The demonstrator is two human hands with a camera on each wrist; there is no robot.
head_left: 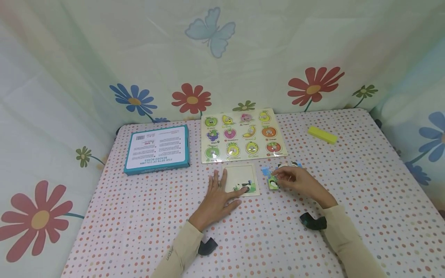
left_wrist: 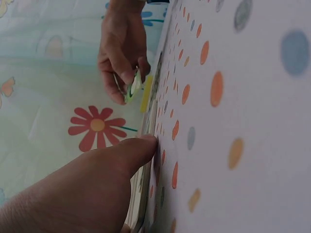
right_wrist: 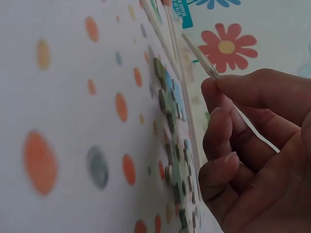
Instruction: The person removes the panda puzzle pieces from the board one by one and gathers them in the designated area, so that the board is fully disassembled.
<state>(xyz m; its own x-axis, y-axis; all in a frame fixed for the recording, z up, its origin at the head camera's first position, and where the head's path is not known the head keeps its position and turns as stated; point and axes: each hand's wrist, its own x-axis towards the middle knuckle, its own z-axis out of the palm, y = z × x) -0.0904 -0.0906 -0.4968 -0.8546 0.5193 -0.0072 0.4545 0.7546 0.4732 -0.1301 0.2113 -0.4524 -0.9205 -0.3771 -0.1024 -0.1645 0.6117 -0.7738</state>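
My right hand (head_left: 300, 183) pinches a thin jigsaw puzzle piece (right_wrist: 199, 54) between thumb and fingertips, raised over the table. Its printed side shows green in the head view. Below and beyond that hand lie several loose puzzle pieces (right_wrist: 176, 131), partly hidden by it in the head view. To the left is a square puzzle tray (head_left: 257, 179), with a few pieces showing part of a panda (head_left: 240, 187) along its lower edge. My left hand (head_left: 217, 200) rests spread at the tray's lower left, fingers straight, one finger reaching over those pieces.
A fruit puzzle board (head_left: 240, 144) lies just behind the tray. A teal and white box (head_left: 156, 150) is at the back left, and a yellow block (head_left: 322, 135) at the back right. Dotted cloth (head_left: 139, 227) covers the table, with a printed curtain (head_left: 250, 58) behind.
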